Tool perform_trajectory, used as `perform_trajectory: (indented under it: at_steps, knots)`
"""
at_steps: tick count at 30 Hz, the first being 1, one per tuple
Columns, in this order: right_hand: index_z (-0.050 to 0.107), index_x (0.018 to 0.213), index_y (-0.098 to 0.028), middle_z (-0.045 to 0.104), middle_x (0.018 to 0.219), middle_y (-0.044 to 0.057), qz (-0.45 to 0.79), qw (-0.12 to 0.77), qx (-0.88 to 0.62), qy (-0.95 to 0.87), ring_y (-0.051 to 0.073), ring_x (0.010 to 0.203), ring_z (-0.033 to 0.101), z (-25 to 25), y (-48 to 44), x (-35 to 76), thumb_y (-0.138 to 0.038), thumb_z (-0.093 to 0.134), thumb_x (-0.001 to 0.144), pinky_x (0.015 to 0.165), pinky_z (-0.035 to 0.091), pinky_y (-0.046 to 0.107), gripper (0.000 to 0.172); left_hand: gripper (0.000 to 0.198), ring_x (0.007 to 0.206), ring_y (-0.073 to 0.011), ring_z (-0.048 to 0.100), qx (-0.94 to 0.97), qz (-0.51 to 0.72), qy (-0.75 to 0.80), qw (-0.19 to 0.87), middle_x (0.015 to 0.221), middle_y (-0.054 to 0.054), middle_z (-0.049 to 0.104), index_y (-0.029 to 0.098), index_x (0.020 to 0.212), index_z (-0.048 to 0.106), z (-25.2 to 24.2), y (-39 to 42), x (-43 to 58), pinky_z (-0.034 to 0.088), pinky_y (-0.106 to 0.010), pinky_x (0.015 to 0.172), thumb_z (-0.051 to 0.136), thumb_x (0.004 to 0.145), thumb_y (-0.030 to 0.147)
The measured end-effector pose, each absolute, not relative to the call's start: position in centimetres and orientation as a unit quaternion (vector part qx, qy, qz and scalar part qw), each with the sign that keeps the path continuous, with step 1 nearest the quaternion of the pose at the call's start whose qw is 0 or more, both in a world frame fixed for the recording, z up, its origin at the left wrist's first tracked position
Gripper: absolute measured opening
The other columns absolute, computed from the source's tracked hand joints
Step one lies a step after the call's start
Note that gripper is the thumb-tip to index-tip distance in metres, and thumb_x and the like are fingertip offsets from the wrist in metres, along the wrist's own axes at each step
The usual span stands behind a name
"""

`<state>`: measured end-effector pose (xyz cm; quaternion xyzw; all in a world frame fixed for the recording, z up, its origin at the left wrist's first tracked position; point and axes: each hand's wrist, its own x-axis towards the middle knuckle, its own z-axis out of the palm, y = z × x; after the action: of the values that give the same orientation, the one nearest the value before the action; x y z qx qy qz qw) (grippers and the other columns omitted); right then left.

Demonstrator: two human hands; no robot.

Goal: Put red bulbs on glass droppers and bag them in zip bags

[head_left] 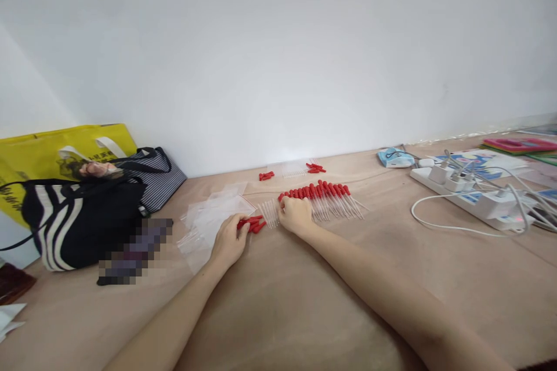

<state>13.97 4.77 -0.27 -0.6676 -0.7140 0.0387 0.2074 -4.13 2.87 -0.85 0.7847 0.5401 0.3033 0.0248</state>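
My left hand has its thumb and fingers closed on red rubber bulbs, part of a small loose pile. Partly under that hand lie flat clear plastic bags. Curled over the near row, my right hand pinches at a dropper, its fingertips partly hidden. To its right stretches a row of droppers with red bulbs on clear thin tubes, bulbs facing the wall. Between my hands lie several bare clear dropper tubes side by side.
By the wall lie a bag with clear tubes and two small piles of red bulbs. A black bag, striped bag and yellow bag stand left. At right are a power strip with cables and a blue mask.
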Motion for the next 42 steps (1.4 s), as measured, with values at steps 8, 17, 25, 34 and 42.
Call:
perform_trajectory:
  at_steps: [8, 17, 25, 34, 42]
  knots:
    - [0.063, 0.078, -0.012, 0.065, 0.082, 0.015, 0.052, 0.183, -0.698, -0.691, 0.022, 0.077, 0.06, 0.2, 5.6, 12.2, -0.027, 0.046, 0.074, 0.076, 0.026, 0.036, 0.023, 0.012, 0.077, -0.0198, 0.058, 0.771, 0.302, 0.56, 0.007, 0.082, -0.003, 0.063, 0.019, 0.083, 0.054, -0.8, 2.9, -4.1, 0.043, -0.031, 0.069, 0.044, 0.079, 0.025]
    - [0.063, 0.079, -0.012, 0.065, 0.082, 0.014, 0.064, 0.194, -0.704, -0.68, 0.023, 0.076, 0.06, 1.1, 5.6, 12.0, -0.026, 0.047, 0.074, 0.081, 0.026, 0.04, 0.022, 0.018, 0.083, -0.0213, 0.058, 0.77, 0.344, 0.537, -0.036, 0.088, -0.005, 0.065, 0.019, 0.09, 0.057, -0.6, 2.7, -4.2, 0.043, -0.033, 0.075, 0.046, 0.078, 0.025]
    - [0.061, 0.067, -0.017, 0.062, 0.066, 0.003, 0.079, 0.254, -0.551, -0.791, 0.013, 0.064, 0.054, 0.3, 1.1, 19.8, -0.034, 0.051, 0.078, 0.059, 0.033, 0.023, 0.022, 0.016, 0.083, -0.0194, 0.058, 0.869, 0.31, 0.383, 0.035, 0.086, -0.004, 0.066, 0.021, 0.087, 0.061, 0.1, -0.3, -1.8, 0.042, -0.035, 0.078, 0.047, 0.08, 0.022]
    - [0.065, 0.07, -0.02, 0.056, 0.06, 0.0, 0.146, 0.305, -0.485, -0.806, 0.013, 0.065, 0.051, -2.1, -1.8, 25.5, -0.036, 0.059, 0.073, 0.062, 0.038, 0.023, 0.018, 0.014, 0.078, -0.0173, 0.056, 0.883, 0.266, 0.373, 0.101, 0.084, -0.004, 0.064, 0.018, 0.085, 0.06, -0.2, -1.1, -0.8, 0.044, -0.032, 0.073, 0.049, 0.077, 0.018]
    - [0.057, 0.069, -0.018, 0.057, 0.072, 0.002, 0.159, 0.298, -0.484, -0.807, 0.014, 0.071, 0.05, -2.4, -1.1, 23.7, -0.032, 0.062, 0.069, 0.067, 0.038, 0.026, 0.015, 0.013, 0.081, -0.018, 0.055, 0.876, 0.258, 0.395, 0.1, 0.087, -0.004, 0.062, 0.019, 0.082, 0.063, -0.8, -0.7, 0.2, 0.043, -0.032, 0.075, 0.052, 0.078, 0.023]
